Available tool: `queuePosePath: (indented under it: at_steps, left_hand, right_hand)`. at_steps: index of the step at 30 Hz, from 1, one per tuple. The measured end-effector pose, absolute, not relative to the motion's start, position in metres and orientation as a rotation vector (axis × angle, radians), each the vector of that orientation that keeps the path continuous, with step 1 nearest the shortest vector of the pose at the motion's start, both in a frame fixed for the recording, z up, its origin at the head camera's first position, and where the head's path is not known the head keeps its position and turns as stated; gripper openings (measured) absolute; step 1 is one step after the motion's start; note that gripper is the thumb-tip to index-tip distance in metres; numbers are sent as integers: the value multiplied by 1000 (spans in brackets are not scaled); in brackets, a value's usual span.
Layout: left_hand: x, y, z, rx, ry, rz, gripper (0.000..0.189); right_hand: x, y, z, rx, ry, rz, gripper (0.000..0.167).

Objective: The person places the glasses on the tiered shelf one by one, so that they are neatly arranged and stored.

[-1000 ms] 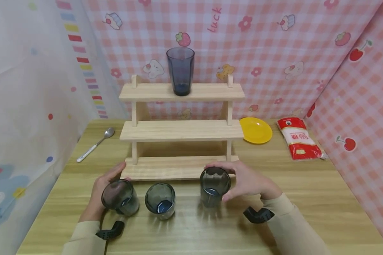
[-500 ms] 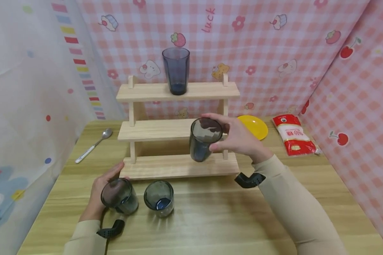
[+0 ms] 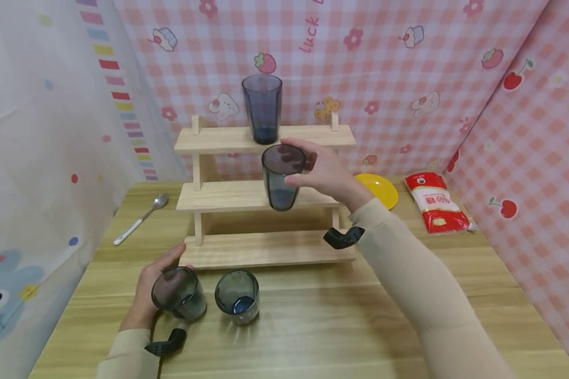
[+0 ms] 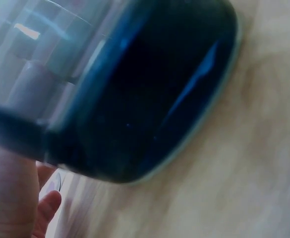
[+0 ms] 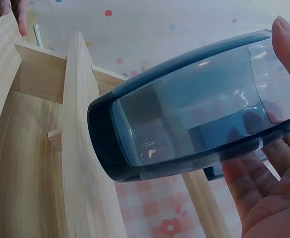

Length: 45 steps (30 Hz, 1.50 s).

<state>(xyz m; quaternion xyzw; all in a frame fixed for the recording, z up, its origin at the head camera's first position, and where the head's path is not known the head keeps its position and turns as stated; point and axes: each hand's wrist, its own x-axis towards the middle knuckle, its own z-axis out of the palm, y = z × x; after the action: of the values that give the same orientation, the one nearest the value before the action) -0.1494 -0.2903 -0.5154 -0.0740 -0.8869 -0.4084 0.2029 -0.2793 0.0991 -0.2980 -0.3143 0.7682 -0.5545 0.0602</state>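
In the head view, my right hand (image 3: 329, 171) grips a smoky drinking glass (image 3: 280, 184) near its rim, thumb on one side and fingers on the other. The glass is nearly upright, its base overlapping the front of the middle shelf (image 3: 218, 196). My left hand (image 3: 147, 281) lies at the left end of the bottom shelf (image 3: 246, 250), fingertips right at its edge. A second glass (image 3: 180, 295) stands before that hand and partly hides it; its dark base (image 4: 149, 99) fills much of the left wrist view. A third glass (image 3: 237, 297) stands beside it.
Another tall glass (image 3: 263, 108) stands on the top shelf (image 3: 213, 138) of the wooden rack. A spoon (image 3: 142, 218) lies left of the rack. To the right are a yellow plate (image 3: 379, 190) and a red-and-white bag (image 3: 436, 202). Patterned cloth (image 3: 384, 63) hangs behind.
My right hand has lifted its glass from the table in front of the rack, carrying it up and left to the middle shelf's level. My left hand stays at the rack's end.
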Motion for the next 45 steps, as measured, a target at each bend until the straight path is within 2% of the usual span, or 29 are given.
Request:
queuePosePath:
  at_steps: [5,19,29,45]
  left_hand:
    - [-150,-293,-518,-218,-2475,-1136,51]
    - [-151,-293,-518,-220,-2450,-1139,52]
    - [-151,-295,-520,-203,-2472,-1124,52]
    - [-152,-295,-521,-206,-2477,-1135,52]
  right_hand:
    - [-298,85,-313,-957,2234,-1772,74]
    - [-310,68,-323,-781,2192,-1790,73]
    - [-297,63,-307,-829,2193,-1779,73]
    - [-295,65,-313,-879,2213,-1839,75]
